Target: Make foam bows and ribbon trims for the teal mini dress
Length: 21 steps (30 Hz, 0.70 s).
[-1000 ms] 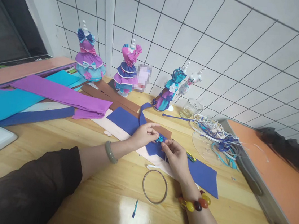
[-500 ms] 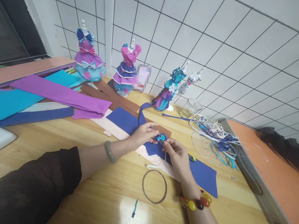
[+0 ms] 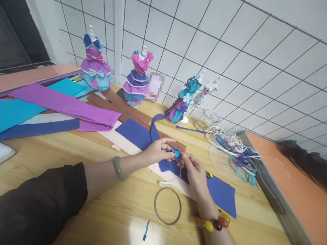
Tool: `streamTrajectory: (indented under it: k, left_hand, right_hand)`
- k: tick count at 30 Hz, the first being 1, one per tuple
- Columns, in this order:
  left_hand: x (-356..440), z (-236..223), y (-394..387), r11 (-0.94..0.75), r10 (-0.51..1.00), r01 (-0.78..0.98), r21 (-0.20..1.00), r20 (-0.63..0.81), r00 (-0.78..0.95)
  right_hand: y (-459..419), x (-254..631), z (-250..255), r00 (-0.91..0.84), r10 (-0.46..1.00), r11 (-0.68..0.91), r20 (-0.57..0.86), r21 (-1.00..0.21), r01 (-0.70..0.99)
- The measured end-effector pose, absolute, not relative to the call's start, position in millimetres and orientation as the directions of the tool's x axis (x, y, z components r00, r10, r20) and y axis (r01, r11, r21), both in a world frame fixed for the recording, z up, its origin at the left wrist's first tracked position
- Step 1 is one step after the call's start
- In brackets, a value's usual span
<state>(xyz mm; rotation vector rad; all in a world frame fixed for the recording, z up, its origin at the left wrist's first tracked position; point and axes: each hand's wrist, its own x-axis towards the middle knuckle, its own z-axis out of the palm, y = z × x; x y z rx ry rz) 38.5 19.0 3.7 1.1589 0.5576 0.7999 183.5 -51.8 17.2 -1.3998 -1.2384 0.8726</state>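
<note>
Grip, left hand (image 3: 157,152): thumb and fingers grasping the blue-and-teal rosette (image 3: 176,154) at its nine-o'clock edge.
Grip, right hand (image 3: 195,174): thumb and forefinger pinched on its opposite edge — about four o'clock.
Rosette: between both hands, blue fabric strip (image 3: 223,195) beneath.
Ring (image 3: 155,202): flat on the desk (image 3: 103,222), six o'clock from the rosette.
Ribbon scraps (image 3: 225,142): heaped between two and three o'clock.
Glass jar (image 3: 207,122): one o'clock.
Teal-and-purple dress (image 3: 182,101): twelve o'clock — near the tiled wall (image 3: 160,22).
</note>
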Motion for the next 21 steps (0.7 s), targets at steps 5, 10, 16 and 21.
streamTrajectory:
  k: [5, 10, 16, 21]
  left_hand:
    - [38.9, 4.2, 15.9, 0.136, 0.770, -0.225, 0.965, 0.040, 0.637]
    - [38.0, 5.8, 15.0, 0.080, 0.772, -0.182, 0.980, 0.055, 0.633]
    - [39.4, 2.8, 13.8, 0.070, 0.734, -0.179, 0.981, 0.071, 0.675]
    - [39.7, 1.1, 14.0, 0.076, 0.733, -0.171, 0.982, 0.061, 0.677]
  right_hand:
    - [-50.8, 181.7, 17.4, 0.183, 0.981, 0.034, 0.061, -0.989, 0.146]
    - [-51.3, 182.8, 16.9, 0.203, 0.977, 0.034, 0.061, -0.990, 0.134]
    - [-52.1, 181.2, 19.2, 0.158, 0.987, 0.012, 0.035, -0.989, 0.144]
    - [-51.3, 181.8, 17.6, 0.196, 0.980, 0.024, 0.044, -0.994, 0.103]
